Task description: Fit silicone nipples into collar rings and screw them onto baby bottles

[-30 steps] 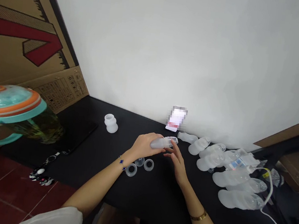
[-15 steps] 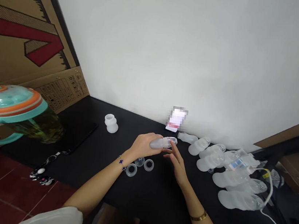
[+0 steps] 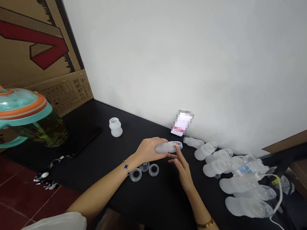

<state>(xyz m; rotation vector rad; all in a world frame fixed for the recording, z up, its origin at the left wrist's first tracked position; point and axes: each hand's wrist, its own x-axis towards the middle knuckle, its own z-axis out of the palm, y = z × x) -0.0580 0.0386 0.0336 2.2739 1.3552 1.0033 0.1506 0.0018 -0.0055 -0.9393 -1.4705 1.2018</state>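
Observation:
My left hand [image 3: 147,150] is shut around a frosted plastic baby bottle [image 3: 164,147], whose transparent end sticks out to the right. My right hand [image 3: 182,168] is just below that end, its fingers spread and holding nothing. Beneath my left wrist lie two transparent silicone rings [image 3: 136,174] [image 3: 153,170] and a small transparent piece [image 3: 144,166]. Farther right, several frosted bottles [image 3: 239,185] lie in a heap. A white bottle part [image 3: 115,127] stands beyond my left hand.
Everything lies on a black table [image 3: 160,195] against a white wall [image 3: 195,52]. A teal and orange lidded cup [image 3: 15,112] sits at the left before a cardboard box [image 3: 30,42]. A pixelated card [image 3: 182,123] leans at the wall. A white cable [image 3: 279,199] crosses the right.
The whole scene drifts slightly in the picture with my head. My left hand keeps the bottle, and my right hand stays close to its end with little change.

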